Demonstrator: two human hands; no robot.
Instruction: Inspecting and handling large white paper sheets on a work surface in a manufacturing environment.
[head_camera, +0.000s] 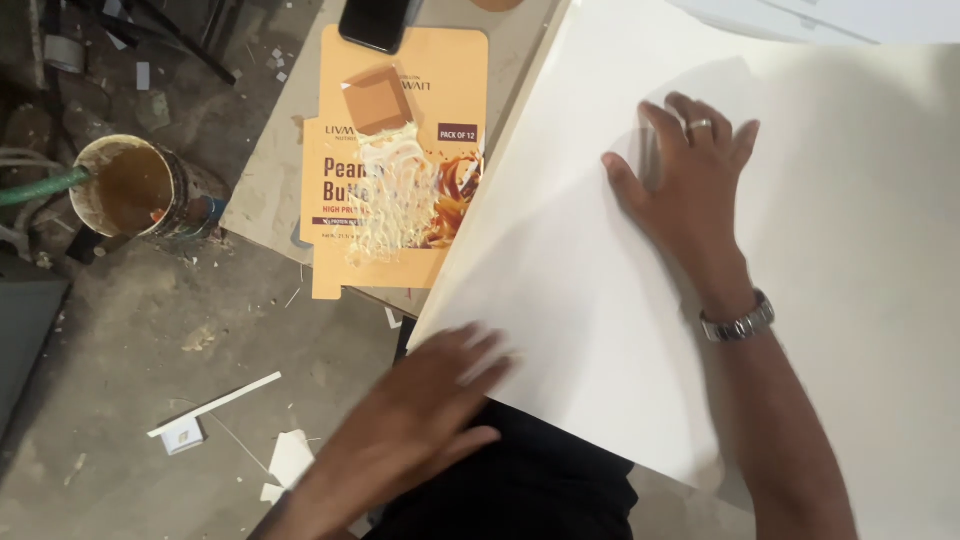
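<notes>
I have my right hand (690, 185) pressed flat on the large white sheet (620, 300) that fills the right half of the frame, fingers spread, closed on nothing; a ring and a metal wristwatch (738, 322) show on that arm. My left hand (425, 410) sits at the lower centre, blurred, open-palmed against the sheet's near edge, and also grasps nothing. The sheet lies on the table (270, 190) and overhangs toward me, its lower corner hanging above my dark lap. Just beside its left edge, in the upper centre, lies a flattened orange carton (400, 160) smeared with a pale paste, with a dark phone (375, 22) at its top. A crusted tin (135, 190) stands on the floor at the upper left, and white offcuts (215, 405) lie on the floor at the lower left. I judge the main risk to be the sheet sliding left into that paste, since only flat palms hold it; the unsupported overhang could also crease under uneven pressure.
</notes>
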